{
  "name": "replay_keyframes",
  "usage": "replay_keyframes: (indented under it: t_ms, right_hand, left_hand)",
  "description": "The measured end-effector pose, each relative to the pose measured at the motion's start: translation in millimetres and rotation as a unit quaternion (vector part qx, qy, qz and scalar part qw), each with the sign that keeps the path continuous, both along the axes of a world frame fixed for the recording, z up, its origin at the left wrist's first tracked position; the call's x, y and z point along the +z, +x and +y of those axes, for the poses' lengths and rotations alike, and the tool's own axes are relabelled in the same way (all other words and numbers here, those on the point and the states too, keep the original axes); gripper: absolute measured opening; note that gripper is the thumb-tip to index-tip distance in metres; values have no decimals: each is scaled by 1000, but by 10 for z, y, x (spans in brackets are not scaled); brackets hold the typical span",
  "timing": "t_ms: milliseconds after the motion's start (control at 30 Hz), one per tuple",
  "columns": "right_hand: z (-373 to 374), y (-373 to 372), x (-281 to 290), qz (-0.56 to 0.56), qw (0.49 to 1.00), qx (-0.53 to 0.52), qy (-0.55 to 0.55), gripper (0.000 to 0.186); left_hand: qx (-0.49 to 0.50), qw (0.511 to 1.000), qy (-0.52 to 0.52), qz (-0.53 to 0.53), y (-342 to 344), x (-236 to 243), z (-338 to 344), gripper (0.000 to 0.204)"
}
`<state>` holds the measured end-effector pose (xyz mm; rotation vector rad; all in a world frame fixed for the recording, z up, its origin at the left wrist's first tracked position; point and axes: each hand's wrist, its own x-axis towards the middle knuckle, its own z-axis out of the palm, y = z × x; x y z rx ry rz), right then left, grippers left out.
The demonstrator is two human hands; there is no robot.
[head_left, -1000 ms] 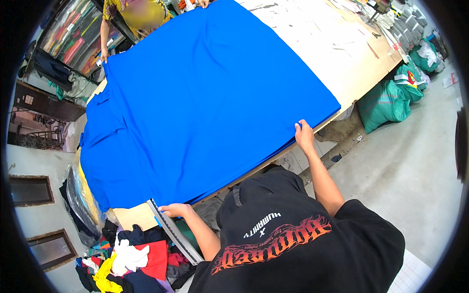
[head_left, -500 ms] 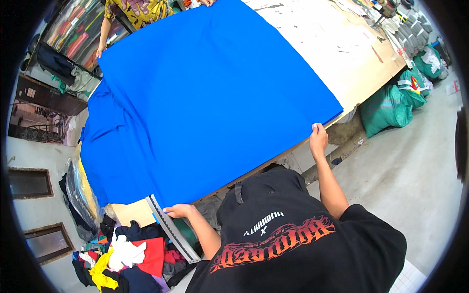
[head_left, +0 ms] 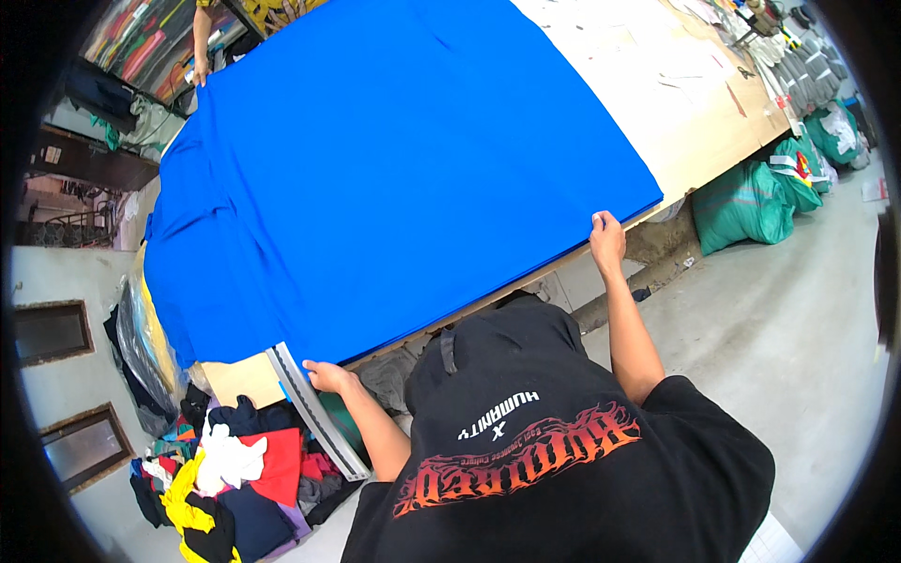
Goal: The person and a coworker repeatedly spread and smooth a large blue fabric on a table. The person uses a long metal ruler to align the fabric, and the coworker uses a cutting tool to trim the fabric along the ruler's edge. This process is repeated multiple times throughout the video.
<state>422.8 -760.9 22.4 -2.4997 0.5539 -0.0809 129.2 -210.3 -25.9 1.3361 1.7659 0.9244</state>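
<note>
A wide sheet of blue fabric [head_left: 404,188] lies spread over the table, smooth in the middle and rumpled in folds along its left side. At its near left corner, my left hand [head_left: 330,377] is closed on the edge of the cloth, beside a pale metal rail [head_left: 324,418] with a dark strip along it. Further right, my right hand [head_left: 608,239] pinches the near edge, close to the right corner. Across the table, a co-worker's hand [head_left: 201,73] is at the far left corner of the fabric.
Bare pale tabletop [head_left: 713,122] with paper scraps extends to the right. Green sacks [head_left: 746,206] stand on the floor beside it. A heap of mixed clothes [head_left: 253,469] lies at lower left, and rolls of cloth [head_left: 155,38] fill a rack at far left.
The whole view has shifted, so table and fabric sit higher in the picture. Both my hands keep hold of the near edge. The co-worker's other hand has left the view.
</note>
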Motion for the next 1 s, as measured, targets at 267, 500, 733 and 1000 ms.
replay_keyframes:
  t_ms: [267,500,733,1000]
  right_hand:
    - [-21,-49,-90,-8,999,-3,-36,28]
    - [-43,-41,168,-12,998,-60,-28,20]
    - [-56,-42,80,3,997,-74,-32,20]
    - [-71,-29,-69,6,997,-58,-46,20]
  left_hand:
    - [-29,978,29,205,-82,126,-70,59]
    - [1,973,136,188,-134,193,-65,55]
    - [-24,976,40,212,-260,21,64,55]
    - [-72,956,156,237,-199,68,-115,54]
